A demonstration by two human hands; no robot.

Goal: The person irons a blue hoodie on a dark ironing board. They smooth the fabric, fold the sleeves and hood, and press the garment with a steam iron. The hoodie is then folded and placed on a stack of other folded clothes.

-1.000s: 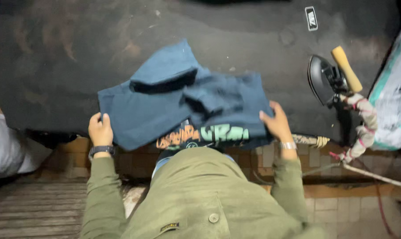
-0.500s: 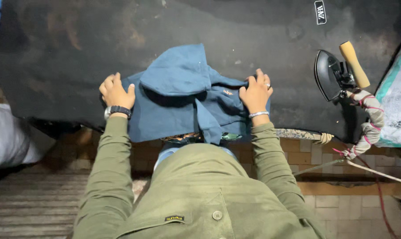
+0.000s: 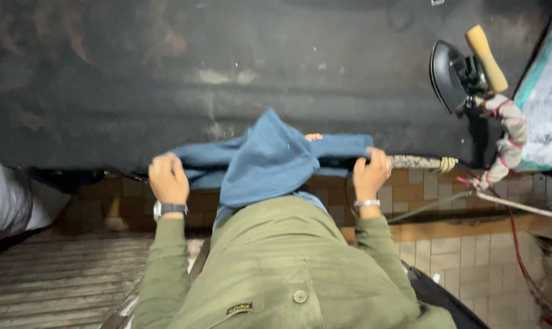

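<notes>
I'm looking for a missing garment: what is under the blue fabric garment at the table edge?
Under the blue fabric garment, only the dark worn table surface shows around it. Anything beneath its folds is covered. Both hands grip its ends.

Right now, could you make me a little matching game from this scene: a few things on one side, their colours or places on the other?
Things:
1. garment
2. iron
3. left hand
4. right hand

Descriptions:
A. wears a silver bracelet
B. blue, gripped at the table edge
C. wears a dark watch
D. black, pale wooden handle, far right on the table

Pairs: 1-B, 2-D, 3-C, 4-A
</notes>
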